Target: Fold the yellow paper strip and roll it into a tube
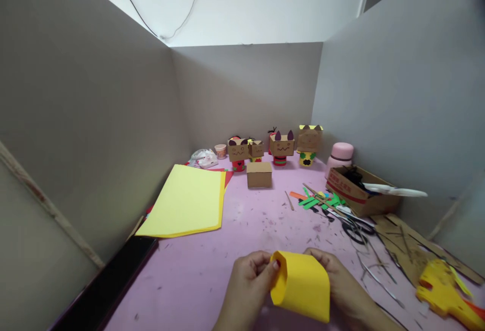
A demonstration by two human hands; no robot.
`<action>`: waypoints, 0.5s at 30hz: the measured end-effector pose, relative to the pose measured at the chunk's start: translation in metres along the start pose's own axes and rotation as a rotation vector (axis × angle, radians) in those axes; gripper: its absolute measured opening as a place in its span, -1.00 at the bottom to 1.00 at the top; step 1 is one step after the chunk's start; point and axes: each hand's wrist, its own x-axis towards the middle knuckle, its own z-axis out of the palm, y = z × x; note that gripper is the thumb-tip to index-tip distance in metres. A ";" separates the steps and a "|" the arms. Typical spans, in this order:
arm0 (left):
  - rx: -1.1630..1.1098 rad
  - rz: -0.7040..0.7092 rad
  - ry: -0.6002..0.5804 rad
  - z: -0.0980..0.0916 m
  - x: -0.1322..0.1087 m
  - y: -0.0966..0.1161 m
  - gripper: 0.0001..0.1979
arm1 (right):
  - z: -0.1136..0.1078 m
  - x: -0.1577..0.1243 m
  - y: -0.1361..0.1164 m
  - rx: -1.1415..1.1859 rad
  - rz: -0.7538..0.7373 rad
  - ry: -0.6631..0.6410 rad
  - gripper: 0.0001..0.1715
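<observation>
A yellow paper tube point(303, 285), bent into a loop with soft corners, is held between both hands just above the table's front. My left hand point(252, 280) pinches its left rim, the thumb inside the opening. At the right end, my right hand point(335, 275) grips the tube from behind, its fingers partly hidden by the paper. Straight ahead sits a small plain cardboard box point(259, 175). Sheets of yellow paper point(193, 197) lie in a stack to the left.
Box-headed paper figures point(282, 146) stand along the back. On the right are paper scraps point(310, 202), scissors point(356, 230), a cardboard carton point(352, 194), a pink bottle point(340, 156) and a yellow glue gun point(441, 288). A black flat object point(109, 280) lies front left. Grey partitions enclose three sides.
</observation>
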 end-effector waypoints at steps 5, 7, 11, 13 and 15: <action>0.094 0.034 0.014 0.000 -0.004 -0.001 -0.69 | -0.002 0.001 0.002 -0.027 0.003 0.034 -0.69; 0.103 0.036 0.012 0.001 -0.004 0.000 -0.70 | -0.004 0.001 0.002 -0.022 0.003 0.023 -0.70; 0.103 0.038 0.020 0.002 -0.004 0.002 -0.67 | -0.005 0.002 0.003 -0.018 -0.016 0.010 -0.71; 0.158 0.053 0.062 0.002 -0.004 0.002 -0.61 | -0.004 0.001 0.003 -0.024 -0.022 0.016 -0.70; 0.222 0.075 0.111 0.003 -0.005 0.001 -0.58 | -0.002 0.000 0.004 -0.022 -0.027 0.014 -0.70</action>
